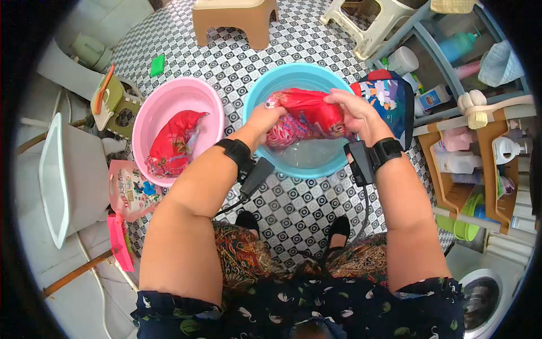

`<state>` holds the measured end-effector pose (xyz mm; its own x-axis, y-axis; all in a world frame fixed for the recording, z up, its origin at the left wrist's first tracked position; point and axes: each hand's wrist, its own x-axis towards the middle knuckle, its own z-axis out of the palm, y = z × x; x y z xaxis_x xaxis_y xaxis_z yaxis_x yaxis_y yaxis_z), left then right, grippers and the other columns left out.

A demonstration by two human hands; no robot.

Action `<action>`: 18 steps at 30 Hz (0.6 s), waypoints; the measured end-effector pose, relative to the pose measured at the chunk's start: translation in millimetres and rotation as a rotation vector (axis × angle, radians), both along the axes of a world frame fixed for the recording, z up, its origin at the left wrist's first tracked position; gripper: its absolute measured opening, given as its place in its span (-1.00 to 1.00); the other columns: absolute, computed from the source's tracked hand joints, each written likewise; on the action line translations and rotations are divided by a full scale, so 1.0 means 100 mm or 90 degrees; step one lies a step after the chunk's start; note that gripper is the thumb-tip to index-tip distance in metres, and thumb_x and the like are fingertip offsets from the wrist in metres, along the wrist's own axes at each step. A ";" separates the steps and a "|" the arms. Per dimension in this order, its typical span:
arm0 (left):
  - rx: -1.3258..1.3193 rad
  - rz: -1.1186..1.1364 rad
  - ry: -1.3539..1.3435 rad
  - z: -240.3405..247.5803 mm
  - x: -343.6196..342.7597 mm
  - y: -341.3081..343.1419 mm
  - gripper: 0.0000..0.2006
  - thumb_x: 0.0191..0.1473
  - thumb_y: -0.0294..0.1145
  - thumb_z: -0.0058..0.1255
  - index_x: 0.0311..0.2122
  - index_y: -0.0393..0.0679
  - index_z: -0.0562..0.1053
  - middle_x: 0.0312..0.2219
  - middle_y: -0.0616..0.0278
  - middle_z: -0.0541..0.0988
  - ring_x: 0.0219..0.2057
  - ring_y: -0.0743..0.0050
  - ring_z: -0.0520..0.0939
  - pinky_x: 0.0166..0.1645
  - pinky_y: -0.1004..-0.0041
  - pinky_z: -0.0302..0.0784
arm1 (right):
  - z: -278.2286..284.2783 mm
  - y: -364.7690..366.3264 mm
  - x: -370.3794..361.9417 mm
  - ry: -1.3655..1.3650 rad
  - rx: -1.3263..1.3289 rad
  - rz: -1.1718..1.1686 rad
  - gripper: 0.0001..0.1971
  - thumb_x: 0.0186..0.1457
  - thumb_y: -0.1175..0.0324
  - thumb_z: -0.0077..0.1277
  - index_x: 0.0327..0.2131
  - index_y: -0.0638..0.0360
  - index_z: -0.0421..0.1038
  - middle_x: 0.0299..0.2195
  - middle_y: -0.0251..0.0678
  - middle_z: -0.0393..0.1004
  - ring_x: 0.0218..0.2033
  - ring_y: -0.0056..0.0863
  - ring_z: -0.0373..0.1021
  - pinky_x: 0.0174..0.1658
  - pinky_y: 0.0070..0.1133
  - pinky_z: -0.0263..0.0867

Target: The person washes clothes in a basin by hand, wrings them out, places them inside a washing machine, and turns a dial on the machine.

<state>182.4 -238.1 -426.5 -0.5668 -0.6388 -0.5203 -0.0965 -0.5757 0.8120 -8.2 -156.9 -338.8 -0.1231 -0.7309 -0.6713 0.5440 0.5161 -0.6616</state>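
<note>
Head view of two bare hands above a light-blue basin that stands on a floor of black-and-white patterned tiles. The left hand is clamped on the left end of a red patterned cloth; the right hand is clamped on its right end. The cloth, bunched between the two hands, lies over the basin's interior, where cloudy water shows below it; whether its underside touches the water cannot be told. Each wrist bears a black strap with a dark device. Just left of the blue basin stands a pink basin, in which a second red cloth lies crumpled. A pink printed pouch is beside the pink basin's lower left edge, and a small green object lies on the tiles beyond it. Upper field: a brown stool and a cream stool. Right: a dark bag with a cartoon print, just beside the blue basin, and a long-handled brush near the shelves.
</note>
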 end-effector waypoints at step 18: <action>-0.593 -0.747 -0.542 -0.20 -0.17 0.31 -0.19 -0.22 0.12 0.05 0.17 0.25 0.00 0.19 0.19 -0.13 0.18 -0.26 -0.40 0.02 -0.40 -0.11 | -1.27 0.48 0.03 0.844 -0.041 0.814 -0.25 -0.24 -0.01 0.14 0.09 -0.49 0.04 0.20 0.00 -0.34 0.16 0.28 -0.47 0.17 -0.06 -0.37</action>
